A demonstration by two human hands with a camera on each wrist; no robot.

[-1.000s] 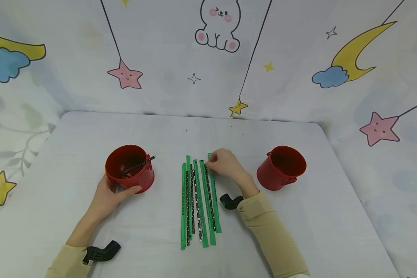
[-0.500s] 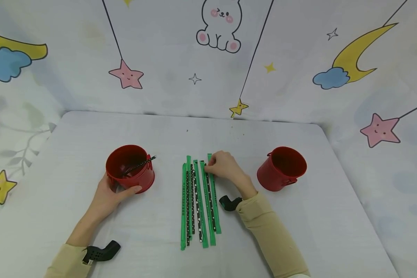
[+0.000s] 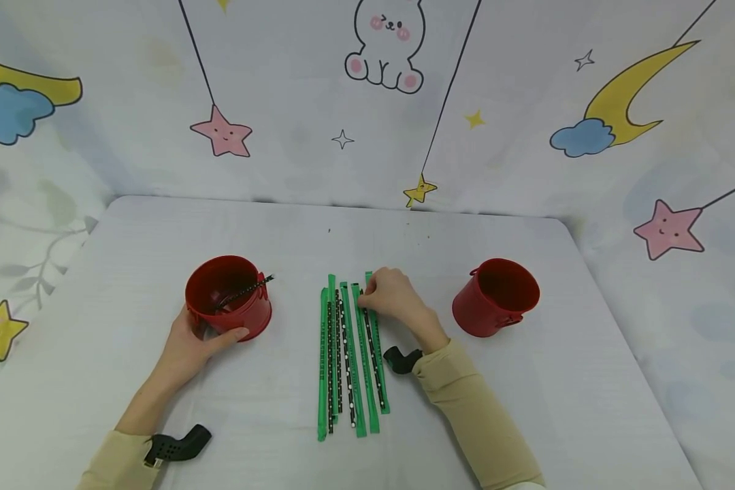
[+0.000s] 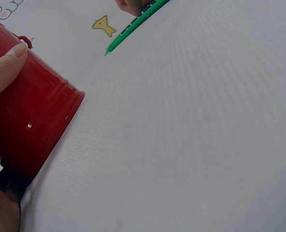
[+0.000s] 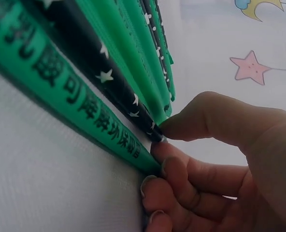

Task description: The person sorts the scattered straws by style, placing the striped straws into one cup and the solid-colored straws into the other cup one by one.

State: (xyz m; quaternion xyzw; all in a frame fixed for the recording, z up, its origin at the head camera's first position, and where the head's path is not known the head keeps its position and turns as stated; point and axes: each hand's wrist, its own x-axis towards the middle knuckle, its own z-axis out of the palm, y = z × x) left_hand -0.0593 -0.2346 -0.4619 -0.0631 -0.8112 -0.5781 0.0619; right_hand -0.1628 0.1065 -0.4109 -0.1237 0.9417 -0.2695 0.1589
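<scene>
Gripping red bucket [image 3: 251, 315], pinching starry straw [image 5: 107, 73], hands [image 3: 188, 346] [image 3: 395, 297] partly hiding both

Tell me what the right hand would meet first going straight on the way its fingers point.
The right hand would probably meet the green straw just left of the black star-patterned straw it pinches; the gap is hard to judge.
</scene>
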